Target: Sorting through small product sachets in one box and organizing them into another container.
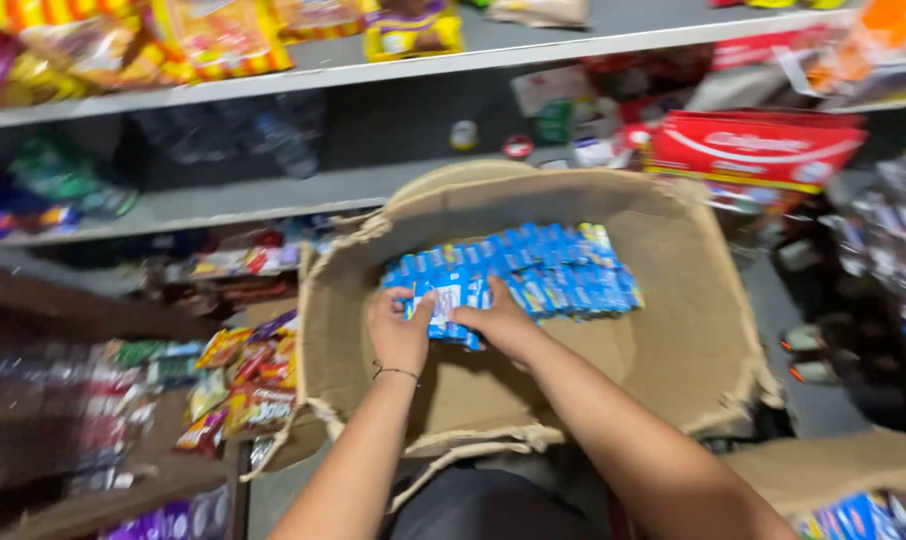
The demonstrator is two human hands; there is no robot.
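Fingers (420, 302) of the left hand (398, 330) are curled tight round the near end of a stack of blue packets (453, 300), thumb side up, and the right hand (503, 322) is clamped on the same stack from the other side, its fingers wrapped over the top edge. Both hands are gripping the one bundle between them. A thin dark band (397, 372) sits on the left wrist.

From the head camera, looking down: the bundle lies at the near left end of a long row of matching blue packets (553, 270), all packed side by side inside a big torn cardboard box (673, 340). The box is open at the top, its brown walls ragged at the edges, and the packets sit against its back wall, with bare cardboard floor showing in front of the hands.

Left of the box, just beside its wall, a pile of red and yellow snack bags (253, 375) is heaped up. Above, grey shelves (273, 195) run across, the top one carrying orange and yellow bags (223, 35). To the right, near the box's far corner, stands a red carton (753, 148). The picture is blurred, so finer detail on the packets cannot be made out.
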